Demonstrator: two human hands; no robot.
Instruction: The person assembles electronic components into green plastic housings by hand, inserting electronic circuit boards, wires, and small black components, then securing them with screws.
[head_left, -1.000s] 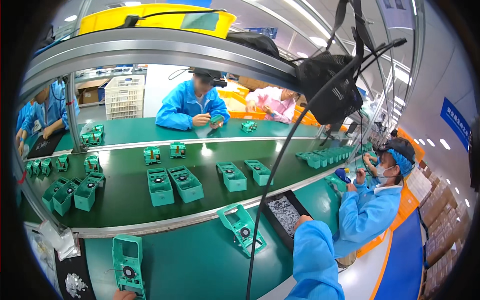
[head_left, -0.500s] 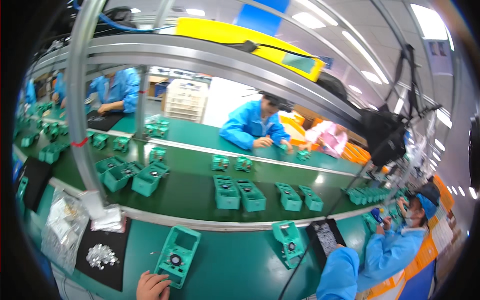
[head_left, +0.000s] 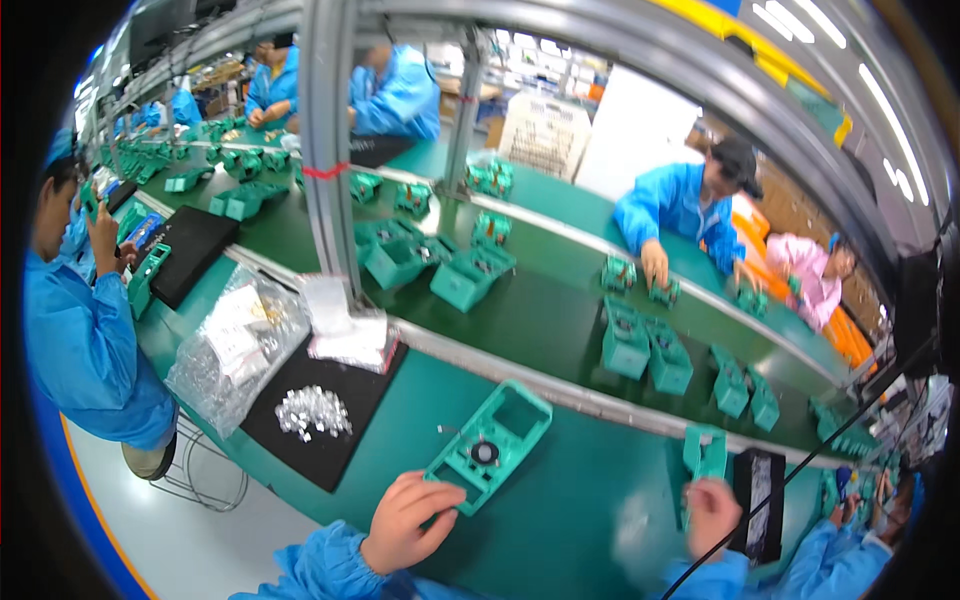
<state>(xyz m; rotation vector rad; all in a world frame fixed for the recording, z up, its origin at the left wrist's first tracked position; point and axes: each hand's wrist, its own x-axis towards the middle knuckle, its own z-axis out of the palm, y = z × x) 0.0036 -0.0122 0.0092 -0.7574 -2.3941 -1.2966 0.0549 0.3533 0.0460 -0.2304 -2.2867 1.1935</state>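
At the front of a green workbench (head_left: 570,500), the near end of a green housing (head_left: 506,438) is met by the bent fingers of a left hand (head_left: 415,515); whether the rim is actually pinched cannot be told. The housing is laid aslant, its black round part (head_left: 484,453) uppermost, apparently so that its inside is left exposed while the frame is steadied at one end. To the right, the near part of a second housing (head_left: 706,452) is covered by a right hand (head_left: 712,515), seen curled but blurred; whether anything is gripped cannot be told.

Just beside that hand, a black tray (head_left: 760,505) is set, presumably within easy reach. To the left, silvery pieces (head_left: 313,413) are heaped on a black mat (head_left: 335,465), perhaps so that they are easily picked out. Beyond the mat's far corner, white packets (head_left: 345,325) are stacked next to a clear plastic bag (head_left: 240,345).

Farther off, box-shaped green housings (head_left: 625,345) are stood in small groups on a dark green belt (head_left: 540,315). Across it, a small green assembly (head_left: 663,292) is touched by a blue-sleeved co-worker (head_left: 675,210).
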